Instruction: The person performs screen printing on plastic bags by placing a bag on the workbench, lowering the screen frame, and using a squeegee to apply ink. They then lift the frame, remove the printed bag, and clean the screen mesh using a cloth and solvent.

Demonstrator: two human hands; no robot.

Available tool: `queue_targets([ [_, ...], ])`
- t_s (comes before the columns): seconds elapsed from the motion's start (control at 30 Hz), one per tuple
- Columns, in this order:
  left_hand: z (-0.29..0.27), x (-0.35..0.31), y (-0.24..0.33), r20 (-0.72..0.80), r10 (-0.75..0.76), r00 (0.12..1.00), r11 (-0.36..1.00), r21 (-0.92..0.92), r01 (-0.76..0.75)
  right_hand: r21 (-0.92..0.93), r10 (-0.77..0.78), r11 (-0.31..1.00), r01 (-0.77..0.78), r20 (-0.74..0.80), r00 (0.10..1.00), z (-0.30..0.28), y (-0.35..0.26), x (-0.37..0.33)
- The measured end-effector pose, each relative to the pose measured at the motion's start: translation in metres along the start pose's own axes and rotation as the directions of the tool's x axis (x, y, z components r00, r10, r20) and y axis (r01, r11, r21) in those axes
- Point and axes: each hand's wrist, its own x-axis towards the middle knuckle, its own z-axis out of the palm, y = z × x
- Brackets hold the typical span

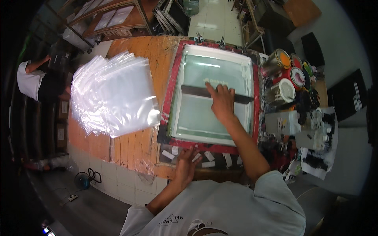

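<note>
One grey shirt [236, 200] fills the near side. Two hands work: the right hand [223, 101] has its fingers clamped on one dark squeegee [193, 91], lying across one red screen frame [173, 92]; the left hand's [186, 164] fingers, slightly apart, meet the frame's near edge. One uncountable pile of clear bags [122, 94] lies leftward on the worktop [136, 145].

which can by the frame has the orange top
The orange-topped can, nearest the upper right corner of the red frame; the can beside it looks red on top, and the tub nearer the person is white-rimmed.
</note>
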Motion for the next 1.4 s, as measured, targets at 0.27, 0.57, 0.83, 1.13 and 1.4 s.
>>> queue_targets([
  [0.27,-0.011,0.021,-0.009,-0.004,-0.032,0.999,0.998,0.047,0.032,0.081,0.033,0.996,-0.032,-0.007,0.999,-0.038,-0.078,-0.136],
  [0.57,-0.006,0.033,-0.015,-0.093,-0.021,0.995,0.995,0.096,0.03,-0.008,-0.01,1.0,0.01,0.013,1.0,0.005,-0.058,-0.139],
  [0.83,-0.002,0.031,-0.017,-0.155,-0.023,0.988,0.992,0.118,0.041,0.026,-0.021,0.999,0.023,-0.083,0.996,0.033,-0.006,-0.049],
  [1.13,-0.013,0.032,-0.02,-0.175,-0.009,0.985,0.992,0.121,0.031,-0.072,-0.002,0.997,-0.008,-0.136,0.991,0.068,0.078,0.116],
  [1.4,-0.008,0.022,-0.01,-0.16,-0.03,0.987,1.0,0.006,0.031,0.184,-0.059,0.983,-0.014,0.387,0.92,0.009,0.041,0.045],
])
